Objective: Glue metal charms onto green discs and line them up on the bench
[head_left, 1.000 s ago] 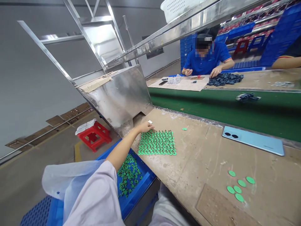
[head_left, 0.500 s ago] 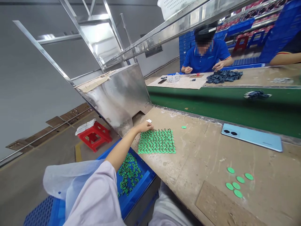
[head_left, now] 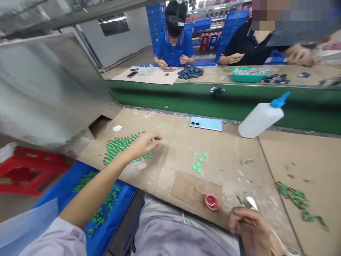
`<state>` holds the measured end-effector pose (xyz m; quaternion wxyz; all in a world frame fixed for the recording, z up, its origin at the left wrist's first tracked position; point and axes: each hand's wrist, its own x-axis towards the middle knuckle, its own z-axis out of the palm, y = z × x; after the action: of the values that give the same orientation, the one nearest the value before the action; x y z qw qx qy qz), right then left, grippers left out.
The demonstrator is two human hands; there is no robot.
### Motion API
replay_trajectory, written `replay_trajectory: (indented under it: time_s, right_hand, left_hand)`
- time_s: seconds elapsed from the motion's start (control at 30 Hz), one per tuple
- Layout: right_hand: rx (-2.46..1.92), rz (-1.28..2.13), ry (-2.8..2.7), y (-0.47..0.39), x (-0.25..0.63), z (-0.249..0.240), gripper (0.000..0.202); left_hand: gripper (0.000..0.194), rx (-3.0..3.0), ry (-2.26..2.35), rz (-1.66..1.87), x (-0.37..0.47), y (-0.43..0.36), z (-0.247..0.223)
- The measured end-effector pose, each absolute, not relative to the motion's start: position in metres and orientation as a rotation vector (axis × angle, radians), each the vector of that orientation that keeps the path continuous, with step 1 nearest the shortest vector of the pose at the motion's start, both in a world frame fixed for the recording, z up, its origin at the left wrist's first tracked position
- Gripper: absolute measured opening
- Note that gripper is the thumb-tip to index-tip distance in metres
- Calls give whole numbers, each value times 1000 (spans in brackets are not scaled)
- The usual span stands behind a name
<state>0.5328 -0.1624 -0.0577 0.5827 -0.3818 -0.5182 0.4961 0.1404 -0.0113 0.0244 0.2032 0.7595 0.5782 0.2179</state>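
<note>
My left hand [head_left: 142, 144] reaches over the right edge of a patch of small green parts [head_left: 119, 146] laid out on the worn bench; its fingers are loosely spread, and whether they pinch a part I cannot tell. My right hand [head_left: 253, 231] sits at the near edge of the bench, closed around metal tweezers [head_left: 246, 203]. A small red cap [head_left: 211, 201] lies just left of the tweezers, on a brown cardboard pad [head_left: 195, 187]. Several green discs [head_left: 199, 161] lie in the middle of the bench.
A blue crate [head_left: 118, 213] of green parts stands below my left arm, a red stool [head_left: 29, 170] beside it. A light blue phone [head_left: 205, 123] and a white squeeze bottle [head_left: 259, 117] lie near the green conveyor belt [head_left: 186, 99]. More green parts [head_left: 293, 195] lie at right. Two people work across the belt.
The view has swung right, bringing my right hand with tweezers, the bottle and a second person into sight. My left hand moved from the far left corner of the green patch to its right edge.
</note>
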Motion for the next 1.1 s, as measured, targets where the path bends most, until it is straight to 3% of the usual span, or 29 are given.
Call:
replay_trajectory:
  time_s: [0.17,0.5,0.97,1.1]
  right_hand:
    - [-905,974,-1331,-167,532,-50,50]
    - [-1226,821,-1277,-185,554,-58,7]
    - [-1185,971,-1665,-135,526,-19,32]
    - [-1265,960,-1652,-129,519,-21,37]
  left_hand:
    - [27,2222,1238,496,242,-12,0]
    - [12,2177,1156,432,290,-18,-26]
    - [19,2156,1184,414,299,-13,-26]
    - [19,2019,1269,645,295,-32,-24]
